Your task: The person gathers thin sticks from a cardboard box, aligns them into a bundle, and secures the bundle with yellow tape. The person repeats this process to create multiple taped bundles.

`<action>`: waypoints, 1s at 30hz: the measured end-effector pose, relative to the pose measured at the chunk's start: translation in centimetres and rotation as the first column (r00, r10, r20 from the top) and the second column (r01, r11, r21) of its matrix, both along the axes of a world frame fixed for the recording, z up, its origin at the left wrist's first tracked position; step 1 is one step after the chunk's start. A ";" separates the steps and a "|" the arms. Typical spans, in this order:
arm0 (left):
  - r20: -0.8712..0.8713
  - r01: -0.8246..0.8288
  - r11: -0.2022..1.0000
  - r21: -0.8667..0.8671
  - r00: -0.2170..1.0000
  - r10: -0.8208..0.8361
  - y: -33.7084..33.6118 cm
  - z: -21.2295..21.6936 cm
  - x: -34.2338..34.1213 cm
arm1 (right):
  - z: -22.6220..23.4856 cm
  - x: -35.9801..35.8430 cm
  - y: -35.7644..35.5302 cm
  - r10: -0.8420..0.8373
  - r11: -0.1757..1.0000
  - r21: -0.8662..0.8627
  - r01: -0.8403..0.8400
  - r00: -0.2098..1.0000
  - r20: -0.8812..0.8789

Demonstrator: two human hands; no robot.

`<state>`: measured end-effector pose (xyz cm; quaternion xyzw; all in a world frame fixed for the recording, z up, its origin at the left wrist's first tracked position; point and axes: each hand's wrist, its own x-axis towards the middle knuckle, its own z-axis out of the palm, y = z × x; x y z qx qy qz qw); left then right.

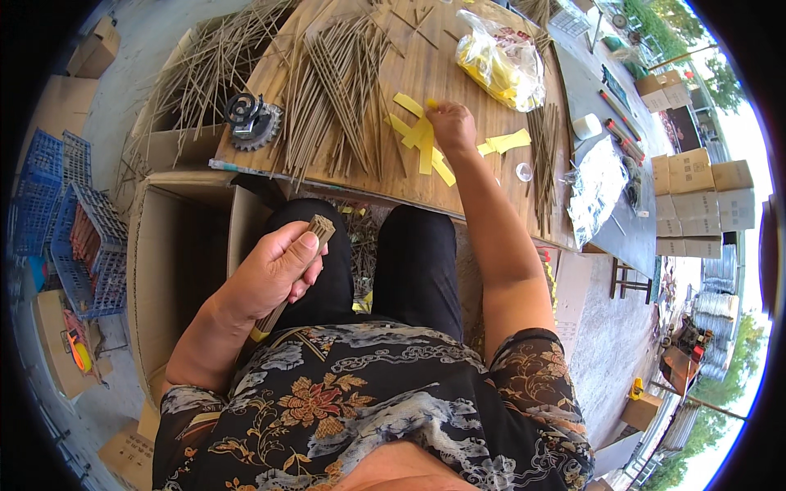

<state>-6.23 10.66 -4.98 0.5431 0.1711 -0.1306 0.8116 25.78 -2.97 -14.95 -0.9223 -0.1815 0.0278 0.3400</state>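
My left hand (280, 266) is wrapped around a bundle of thin brown sticks (321, 230), held upright over my lap with its top ends showing above the thumb. A bit of yellow shows at the bundle's lower end, near my shirt. On the wooden table, my right hand (453, 129) is closed, with a yellow strip (431, 104) poking out at the fingertips. Beneath and beside that hand lie several crossed yellow strips (425, 149). More strips (509, 141) sit to its right. Loose brown sticks (332, 90) are spread over the table to the left.
A dark metal device with a toothed wheel (255, 127) stands at the table's left corner. A clear bag of yellow strips (501, 65) lies farther back. Left of my legs is an open cardboard box (176, 270); blue crates (82, 237) stand beyond. Stacked cartons (696, 192) are far right.
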 end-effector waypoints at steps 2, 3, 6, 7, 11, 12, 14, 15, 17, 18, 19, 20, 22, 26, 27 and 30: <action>0.001 0.012 1.000 0.005 1.000 -0.012 -0.2 0.1 -0.1 | -1.9 1.5 -0.8 0.033 0.985 0.170 -0.030 0.999 -0.019; 0.002 0.012 1.000 0.007 1.000 -0.012 -0.2 0.1 -0.2 | -2.0 1.5 -0.8 0.056 0.966 0.255 -0.048 0.998 -0.026; 0.013 0.012 1.000 0.016 1.000 -0.012 -0.6 0.5 -0.4 | -1.5 1.4 -0.7 0.155 0.644 0.764 0.034 0.973 -0.174; 0.016 0.002 1.000 0.022 1.000 -0.002 -0.7 0.6 -0.6 | 1.2 -0.2 -0.3 0.175 0.527 0.847 0.072 0.966 -0.191; 0.035 0.008 0.993 0.120 0.999 -0.012 -1.4 1.3 -0.9 | 7.2 -3.5 -2.9 0.496 0.158 0.979 0.127 0.847 -0.190; 0.044 0.002 0.992 0.128 0.999 -0.007 -1.6 1.4 -1.0 | 8.6 -5.4 -3.5 0.521 0.139 0.981 0.134 0.832 -0.188; 0.065 0.006 0.991 0.136 0.998 -0.015 -2.0 1.6 -1.5 | 10.2 -8.5 -5.0 0.643 0.154 0.985 0.077 0.749 -0.159; 0.074 -0.003 0.993 0.121 0.997 -0.006 -2.3 1.8 -1.7 | 10.7 -10.5 -5.3 0.646 0.245 0.969 0.041 0.738 -0.195; 0.086 0.001 0.990 0.141 0.996 -0.013 -2.8 2.3 -2.1 | 11.9 -14.6 -5.9 0.642 0.416 0.909 -0.012 0.712 -0.285; 0.097 0.005 0.988 0.153 0.995 -0.020 -3.0 2.5 -2.3 | 12.5 -16.3 -6.5 0.685 0.489 0.868 -0.087 0.654 -0.321; 0.100 0.002 0.987 0.158 0.995 -0.018 -3.2 2.6 -2.4 | 12.0 -17.8 -6.8 0.699 0.489 0.869 -0.072 0.629 -0.341; 0.104 -0.001 0.987 0.163 0.995 -0.016 -3.4 2.7 -2.6 | 11.5 -19.3 -7.0 0.712 0.488 0.871 -0.057 0.603 -0.359; 0.109 -0.014 0.988 0.157 0.994 -0.004 -4.0 2.9 -2.9 | 12.5 -22.3 -7.4 0.723 0.489 0.868 0.087 0.517 -0.459; 0.112 -0.066 0.990 0.126 0.992 0.052 -5.2 3.1 -3.7 | 13.2 -24.7 -7.8 0.789 0.558 0.828 -0.043 0.337 -0.514; 0.114 -0.084 0.989 0.122 0.991 0.070 -5.5 3.1 -3.9 | 13.4 -25.3 -7.6 0.730 0.622 0.773 -0.121 0.446 -0.518; 0.126 -0.079 0.991 0.111 0.990 0.065 -6.1 3.2 -4.3 | 13.0 -26.1 -7.4 0.713 0.604 0.768 -0.211 0.573 -0.403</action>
